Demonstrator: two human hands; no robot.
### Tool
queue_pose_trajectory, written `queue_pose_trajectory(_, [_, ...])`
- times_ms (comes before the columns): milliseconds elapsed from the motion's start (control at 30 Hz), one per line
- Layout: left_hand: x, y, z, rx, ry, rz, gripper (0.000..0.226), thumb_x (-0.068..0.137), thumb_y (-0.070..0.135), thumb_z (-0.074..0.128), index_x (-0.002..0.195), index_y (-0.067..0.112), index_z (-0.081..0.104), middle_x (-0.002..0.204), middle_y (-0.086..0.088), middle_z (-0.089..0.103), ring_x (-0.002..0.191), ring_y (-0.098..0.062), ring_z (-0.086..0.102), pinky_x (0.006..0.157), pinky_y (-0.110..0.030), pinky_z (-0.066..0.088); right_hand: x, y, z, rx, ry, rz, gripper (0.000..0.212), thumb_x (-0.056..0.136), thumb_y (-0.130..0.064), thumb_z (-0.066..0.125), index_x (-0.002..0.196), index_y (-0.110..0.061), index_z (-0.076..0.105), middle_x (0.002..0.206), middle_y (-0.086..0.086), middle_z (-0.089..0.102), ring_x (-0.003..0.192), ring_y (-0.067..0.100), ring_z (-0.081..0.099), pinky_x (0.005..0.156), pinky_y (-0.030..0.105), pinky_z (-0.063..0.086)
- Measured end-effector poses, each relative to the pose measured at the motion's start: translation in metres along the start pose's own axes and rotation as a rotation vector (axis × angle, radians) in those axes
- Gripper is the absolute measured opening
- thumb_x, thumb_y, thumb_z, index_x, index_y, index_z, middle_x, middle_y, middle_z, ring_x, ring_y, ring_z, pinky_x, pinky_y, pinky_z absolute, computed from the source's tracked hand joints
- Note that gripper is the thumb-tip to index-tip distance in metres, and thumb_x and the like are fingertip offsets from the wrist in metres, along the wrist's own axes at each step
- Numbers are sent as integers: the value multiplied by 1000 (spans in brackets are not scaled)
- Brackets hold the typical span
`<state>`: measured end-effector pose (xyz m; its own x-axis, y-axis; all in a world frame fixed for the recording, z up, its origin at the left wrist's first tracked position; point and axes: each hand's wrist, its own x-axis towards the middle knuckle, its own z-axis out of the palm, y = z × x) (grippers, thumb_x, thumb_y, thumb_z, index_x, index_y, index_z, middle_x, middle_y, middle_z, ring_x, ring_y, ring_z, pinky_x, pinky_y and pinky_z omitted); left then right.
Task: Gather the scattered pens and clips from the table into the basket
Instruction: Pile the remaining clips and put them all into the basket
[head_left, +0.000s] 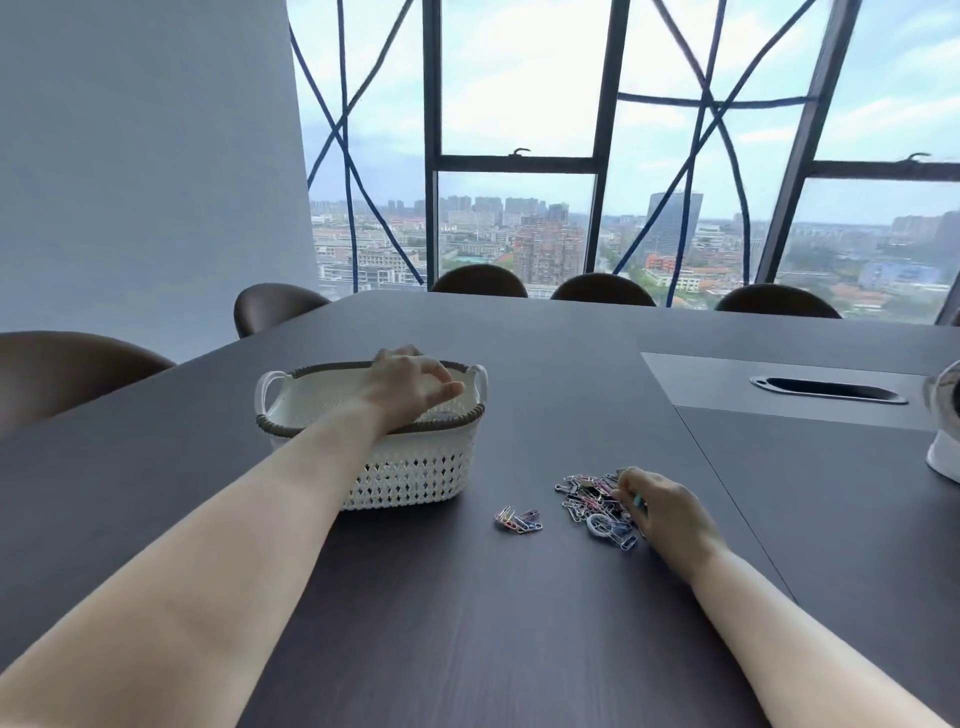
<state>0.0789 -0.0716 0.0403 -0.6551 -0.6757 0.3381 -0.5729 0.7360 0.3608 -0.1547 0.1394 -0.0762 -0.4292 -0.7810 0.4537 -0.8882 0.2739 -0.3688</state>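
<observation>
A white lattice basket (415, 473) with a brown rim stands on the dark table. My left hand (405, 382) hovers over the basket's opening, fingers relaxed and spread, with nothing visible in it. To the right of the basket lies a pile of coloured paper clips (592, 501) mixed with black binder clips. A smaller cluster of clips (517, 519) lies apart, nearer the basket. My right hand (662, 512) rests at the pile's right side, its fingers curled and pinching clips from the pile. What lies inside the basket is hidden by my left hand.
A recessed cable hatch (828, 389) sits in the dark table (467, 623) at the right. A white rounded object (945, 441) stands at the right edge. Brown chairs (280, 306) line the far and left sides.
</observation>
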Motion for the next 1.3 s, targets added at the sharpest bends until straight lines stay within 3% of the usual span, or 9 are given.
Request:
queue_pose_trajectory(100, [-5,6,0,146,25,12,47,91,56,36,117,26,60,135,0,47,129,-27,30,104,-45,28,-1,0,1,0,6,0,14,88,-22,58,84,-9,57,74,-2,55,66,23,49,67,38,48])
queue_pose_trajectory(333, [-10,2,6,4,268,88,21,85,30,64,95,14,74,89,-4,75,76,-20,68,75,-33,54,-2,-2,1,-27,-27,14,17,91,-26,54,90,-9,57,87,6,64,75,27,59,70,35,47])
queue_pose_trajectory(467, [-15,6,4,112,302,152,34,95,33,44,99,11,70,95,-6,72,80,-25,67,69,-32,52,-1,0,3,-26,-3,2,18,90,-26,55,90,-8,58,85,6,64,73,29,59,69,35,47])
queue_pose_trajectory(567, [-39,-6,-4,237,369,187,59,91,52,25,75,14,66,67,1,60,65,-26,62,55,-27,40,-1,4,1,19,25,15,17,89,-24,57,85,-8,57,76,4,59,65,26,52,65,38,47])
queue_pose_trajectory(667, [-69,-41,-5,398,419,167,71,88,62,16,62,15,62,60,0,61,61,-28,62,67,-36,42,3,-3,-6,105,84,56,16,87,-22,61,80,-7,57,72,2,58,63,26,52,60,32,41])
queue_pose_trajectory(833, [-90,-70,12,440,320,-1,79,86,68,10,87,10,62,85,-12,64,84,-36,60,81,-49,42,31,-99,-16,329,251,-98,15,86,-14,62,80,-1,60,60,-7,49,55,2,48,54,12,33])
queue_pose_trajectory(1000, [-88,-76,17,368,405,53,43,80,51,38,85,12,55,77,-6,62,73,-34,59,83,-39,27,75,-216,-12,488,271,-344,16,89,-18,58,88,-2,60,73,-3,54,58,5,43,54,9,37])
queue_pose_trajectory(1167, [-92,-79,6,298,404,139,20,78,38,42,81,20,50,71,2,63,64,-26,60,74,-30,25,108,-219,27,346,32,-109,14,93,-28,47,99,-19,56,104,5,65,93,31,59,81,41,49])
queue_pose_trajectory(1300, [-90,-78,2,256,352,119,16,84,27,53,90,14,60,87,-1,65,85,-30,61,83,-31,22,110,-214,27,185,-129,-89,29,85,-43,56,100,-20,65,129,7,53,118,25,47,106,43,33])
